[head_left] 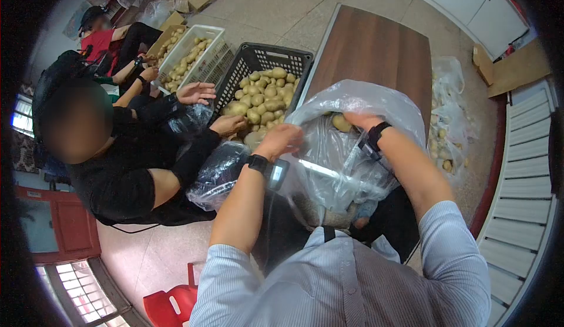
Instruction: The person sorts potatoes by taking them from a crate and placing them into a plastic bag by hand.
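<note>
A large clear plastic bag [329, 177] spreads across my lap and over the near end of a dark wood-topped table. My left hand [283, 141] is closed on the left side of its rim. At the bag's mouth, my right hand [362, 120] has its fingertips on a round yellow-brown potato [341, 123]; plastic partly covers the fingers. Left of the bag, a black crate [304, 63] holds many potatoes [267, 95]. A co-worker's hand [229, 125] reaches to the crate's near corner, close to my left hand; their other hand [197, 93] is open above its left side.
The table top [376, 51] extends ahead. A white crate [216, 33] of potatoes stands beyond the black one. A person in red [100, 45] sits farther back. Bagged potatoes [446, 133] lie on the floor at right. A red chair [170, 303] is at lower left.
</note>
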`<control>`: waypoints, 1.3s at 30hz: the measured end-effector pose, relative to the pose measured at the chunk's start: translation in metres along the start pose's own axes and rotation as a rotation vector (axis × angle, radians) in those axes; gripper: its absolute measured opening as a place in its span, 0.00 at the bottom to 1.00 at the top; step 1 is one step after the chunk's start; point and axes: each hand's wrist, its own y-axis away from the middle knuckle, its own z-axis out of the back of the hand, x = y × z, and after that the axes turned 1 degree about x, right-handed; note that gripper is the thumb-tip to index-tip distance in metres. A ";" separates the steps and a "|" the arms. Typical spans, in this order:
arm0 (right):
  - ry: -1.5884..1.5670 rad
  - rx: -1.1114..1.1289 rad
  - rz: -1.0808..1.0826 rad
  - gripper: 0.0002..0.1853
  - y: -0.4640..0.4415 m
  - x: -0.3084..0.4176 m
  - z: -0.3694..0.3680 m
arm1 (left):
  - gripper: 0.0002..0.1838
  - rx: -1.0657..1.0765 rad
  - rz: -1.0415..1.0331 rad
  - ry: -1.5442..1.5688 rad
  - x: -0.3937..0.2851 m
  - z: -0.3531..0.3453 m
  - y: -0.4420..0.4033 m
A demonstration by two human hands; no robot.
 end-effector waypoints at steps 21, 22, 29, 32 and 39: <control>0.043 0.062 0.038 0.25 0.043 0.025 -0.037 | 0.15 -0.068 -0.107 -0.183 -0.003 -0.012 -0.003; 0.055 0.022 0.071 0.25 0.050 0.027 -0.032 | 0.14 -0.059 -0.097 -0.167 -0.002 -0.011 -0.005; 0.223 -0.154 0.231 0.26 0.084 0.017 -0.029 | 0.12 -0.125 -0.136 -0.092 0.008 -0.013 -0.009; 0.245 -0.078 0.214 0.25 0.085 0.014 -0.030 | 0.11 -0.115 -0.135 -0.084 0.011 -0.011 -0.010; 0.134 -0.144 0.211 0.23 0.086 0.021 -0.016 | 0.12 -0.086 -0.141 -0.084 0.017 -0.004 -0.006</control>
